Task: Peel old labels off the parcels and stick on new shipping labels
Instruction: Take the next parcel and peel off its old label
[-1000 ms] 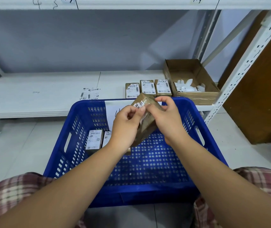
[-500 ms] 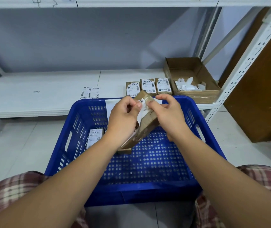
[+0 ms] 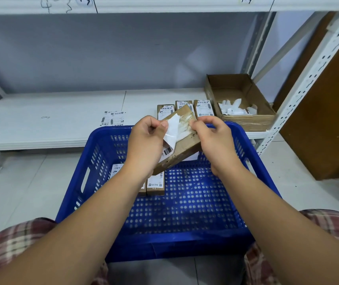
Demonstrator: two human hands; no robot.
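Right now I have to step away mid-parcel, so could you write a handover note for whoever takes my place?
Left hand pinches the old label, about half peeled off the parcel. Right hand grips that parcel by its upper end, above the blue basket.
In the basket lie other parcels. Three labelled parcels sit on the shelf beside a cardboard box of paper scraps; a sheet of labels lies further left.
Done: label half off. Left: finish peeling, stick on a new label, then do the basket's parcels.
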